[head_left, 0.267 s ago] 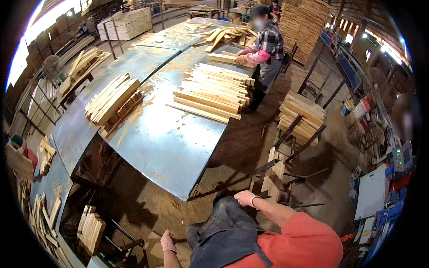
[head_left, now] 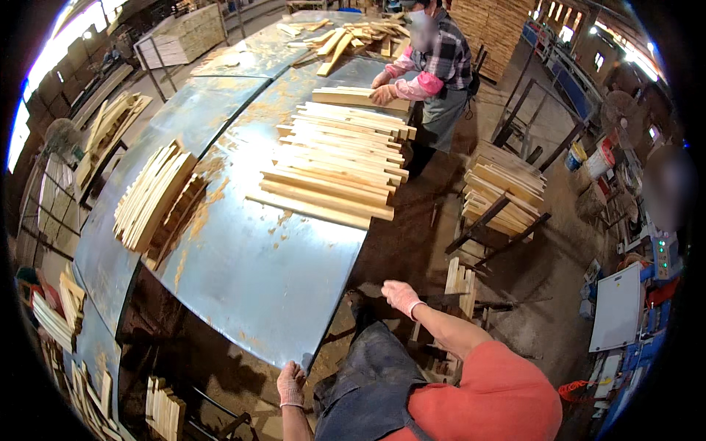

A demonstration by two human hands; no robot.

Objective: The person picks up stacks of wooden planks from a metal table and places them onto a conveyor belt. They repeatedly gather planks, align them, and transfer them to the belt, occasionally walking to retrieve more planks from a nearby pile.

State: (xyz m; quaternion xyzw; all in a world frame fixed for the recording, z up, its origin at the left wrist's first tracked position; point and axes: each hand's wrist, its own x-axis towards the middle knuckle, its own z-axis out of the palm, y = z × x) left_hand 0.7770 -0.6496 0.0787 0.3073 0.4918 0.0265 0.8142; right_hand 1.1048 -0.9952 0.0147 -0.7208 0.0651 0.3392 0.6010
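Note:
Beside the near corner of the metal-topped table [head_left: 294,294] is my left hand [head_left: 292,385], in a pale pink glove with its fingers curled in. I cannot tell whether it touches the edge. My right hand [head_left: 402,297], gloved alike, is held out past the table's right side, loosely closed with nothing seen in it. The nearest things to it are upright-looking wood strips [head_left: 460,283] on a metal stand. A wide row of pale wood strips [head_left: 331,165] lies on the table ahead, and a stacked bundle of strips [head_left: 151,195] sits to its left.
Across the table a co-worker [head_left: 445,59] in pink gloves handles strips. A rack of wood strips [head_left: 504,191] with dark metal bars stands to the right. More strips [head_left: 165,408] are stacked low at left. A white panel [head_left: 616,309] and machine are at far right.
I have moved forward, so the table is nearer. My left hand has risen to the table's near corner; my right hand has moved slightly up. The co-worker leans further over the strips.

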